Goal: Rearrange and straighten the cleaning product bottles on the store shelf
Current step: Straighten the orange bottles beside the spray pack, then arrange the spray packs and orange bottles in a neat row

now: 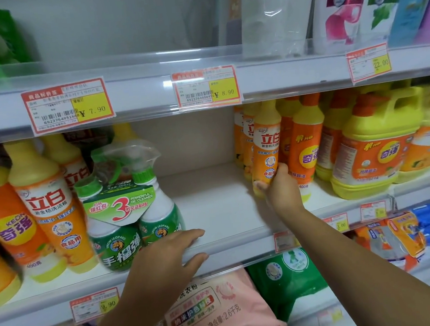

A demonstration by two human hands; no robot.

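My right hand (281, 185) grips the lower part of an orange and yellow dish soap bottle (265, 145), which stands upright at the left end of a row of similar bottles (306, 144). My left hand (162, 258) rests with fingers spread on the front edge of the white middle shelf (212, 204), just right of a green twin pack of spray cleaner (132, 209). It holds nothing. More orange and yellow bottles (43, 201) stand left of the twin pack. A bare stretch of shelf lies between the twin pack and the held bottle.
Big yellow jugs with handles (368, 149) fill the right side of the shelf. Price tags (68, 105) hang on the rail above. Pink (221, 310) and green (289, 278) detergent bags lie on the shelf below. The shelf above holds tall bottles (338, 9).
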